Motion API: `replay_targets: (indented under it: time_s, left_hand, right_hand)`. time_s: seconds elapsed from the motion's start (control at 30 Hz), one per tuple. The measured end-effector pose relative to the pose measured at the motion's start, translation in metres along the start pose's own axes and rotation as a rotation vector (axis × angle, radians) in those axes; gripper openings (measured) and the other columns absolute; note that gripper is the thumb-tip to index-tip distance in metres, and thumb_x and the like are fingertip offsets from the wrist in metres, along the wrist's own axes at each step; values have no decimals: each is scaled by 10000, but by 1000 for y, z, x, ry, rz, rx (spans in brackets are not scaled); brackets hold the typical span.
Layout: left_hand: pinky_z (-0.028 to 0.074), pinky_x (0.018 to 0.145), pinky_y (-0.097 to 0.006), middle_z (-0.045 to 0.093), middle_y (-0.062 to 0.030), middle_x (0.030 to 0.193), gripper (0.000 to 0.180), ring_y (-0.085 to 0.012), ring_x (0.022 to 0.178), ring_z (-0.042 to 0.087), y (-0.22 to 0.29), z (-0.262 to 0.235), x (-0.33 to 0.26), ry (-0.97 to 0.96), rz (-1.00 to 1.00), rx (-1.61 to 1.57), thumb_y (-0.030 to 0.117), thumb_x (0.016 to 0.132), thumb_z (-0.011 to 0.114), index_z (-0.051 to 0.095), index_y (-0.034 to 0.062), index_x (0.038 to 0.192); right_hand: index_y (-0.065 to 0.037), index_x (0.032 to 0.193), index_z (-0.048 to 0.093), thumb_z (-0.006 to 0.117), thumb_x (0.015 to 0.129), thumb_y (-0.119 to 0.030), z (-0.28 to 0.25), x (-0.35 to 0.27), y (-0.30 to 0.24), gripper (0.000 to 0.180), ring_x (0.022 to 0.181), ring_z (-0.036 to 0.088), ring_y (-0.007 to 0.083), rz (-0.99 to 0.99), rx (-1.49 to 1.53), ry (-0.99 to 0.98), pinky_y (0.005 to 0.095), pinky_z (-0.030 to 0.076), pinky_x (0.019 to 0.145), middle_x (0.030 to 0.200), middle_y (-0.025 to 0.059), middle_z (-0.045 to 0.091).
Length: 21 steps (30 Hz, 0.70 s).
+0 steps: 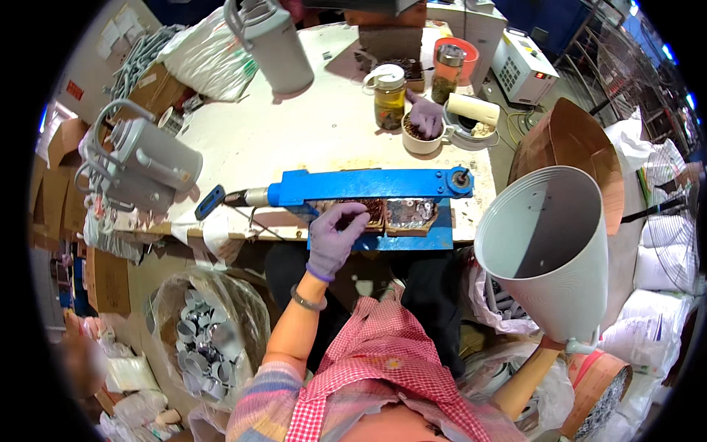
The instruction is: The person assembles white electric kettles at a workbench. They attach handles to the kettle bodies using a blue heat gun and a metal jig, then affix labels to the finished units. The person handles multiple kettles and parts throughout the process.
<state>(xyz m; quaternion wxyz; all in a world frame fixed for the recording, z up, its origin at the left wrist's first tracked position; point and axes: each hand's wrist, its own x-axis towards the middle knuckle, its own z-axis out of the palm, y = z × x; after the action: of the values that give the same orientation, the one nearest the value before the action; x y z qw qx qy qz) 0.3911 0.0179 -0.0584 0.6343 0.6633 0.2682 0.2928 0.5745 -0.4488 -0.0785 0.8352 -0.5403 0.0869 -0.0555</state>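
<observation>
My left hand [337,234], in a thin purple glove, is over a small tray of brown rivet-like pieces [373,214]. Its fingers are curled together at the tips; whatever they pinch is too small to make out. Just beyond the hand, a long blue riveting arm [368,185] runs across the table's near edge on a blue base. Beside the brown pieces sits a compartment of small silvery washers [410,212]. On the right, my bare right hand [551,345] grips a grey plastic watering can body [563,243] low down, its wide mouth tilted up toward the table. The can hides most of those fingers.
Grey watering cans [276,48] with handles stand on the white table [309,125]. Farther right are a jar of yellowish liquid [389,103] and a white cup [422,144] with a purple glove. Bags of grey plastic parts [202,346] flank my legs. A cardboard drum [567,147] stands right.
</observation>
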Motion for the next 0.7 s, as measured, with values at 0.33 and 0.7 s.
replay_targets:
  time_s: [0.33, 0.7]
  left_hand:
    - [535, 684, -271, 721, -96, 902, 187, -133, 748, 674, 73, 119, 92, -451, 447, 366, 158, 878, 726, 717, 20, 1004]
    - [544, 732, -358, 693, -135, 919, 244, -286, 808, 684, 84, 121, 111, -672, 677, 807, 237, 877, 713, 682, 51, 1033]
  right_hand:
    - [-44, 1268, 574, 445, 984, -401, 5, 8, 12, 473, 1107, 607, 222, -4, 43, 5, 367, 491, 953, 1226, 103, 621]
    - [-51, 1247, 586, 442, 977, -391, -17, 6, 17, 457, 1096, 613, 217, 4, 63, 69, 367, 498, 940, 1211, 96, 627]
